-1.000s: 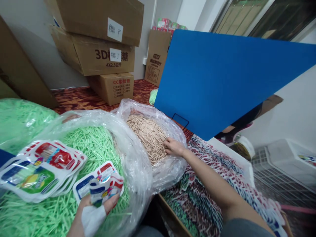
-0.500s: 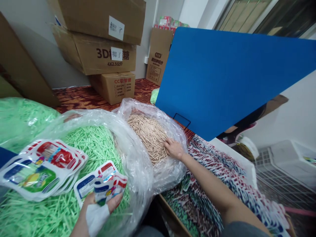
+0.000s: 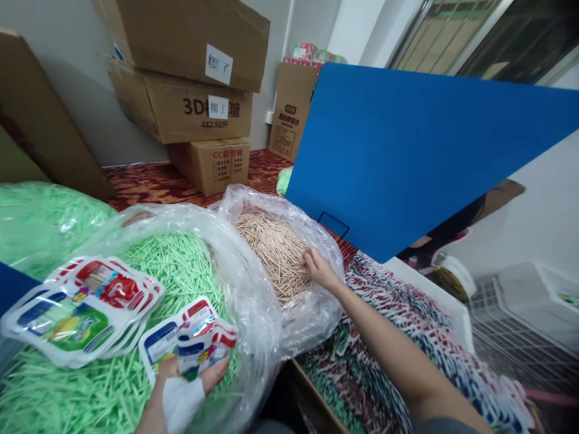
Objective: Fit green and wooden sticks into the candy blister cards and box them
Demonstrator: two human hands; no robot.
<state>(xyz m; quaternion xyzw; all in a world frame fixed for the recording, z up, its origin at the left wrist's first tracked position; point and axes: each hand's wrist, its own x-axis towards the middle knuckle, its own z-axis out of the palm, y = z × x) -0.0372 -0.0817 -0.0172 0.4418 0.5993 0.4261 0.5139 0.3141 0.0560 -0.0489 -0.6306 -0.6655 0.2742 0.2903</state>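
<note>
My left hand (image 3: 183, 389), with a white wrapping around the thumb base, is closed on a bent printed plastic packet (image 3: 203, 346). Another such packet (image 3: 156, 343) lies flat just behind it. Under both are light green thin sticks (image 3: 167, 259) in a clear plastic bag (image 3: 251, 301). Over the tan thin sticks (image 3: 275, 253) in a second clear bag (image 3: 325, 238), my right hand (image 3: 320, 269) has its fingertips pinched together. Whatever is between those fingertips is too small to make out. To the left, a stack of printed packets (image 3: 81, 310) rests on the green sticks.
Cardboard boxes (image 3: 203, 114) are piled at the back left. A large blue board (image 3: 407, 150) slants across the right side. Below it lies a wide heap of small red, white and dark pieces (image 3: 407, 313). A white plastic basket (image 3: 520, 301) stands far right.
My right hand has lifted slightly from the tan sticks, and its fingers have drawn together into a pinch. The left hand still holds the packet. The whole view has shifted a little.
</note>
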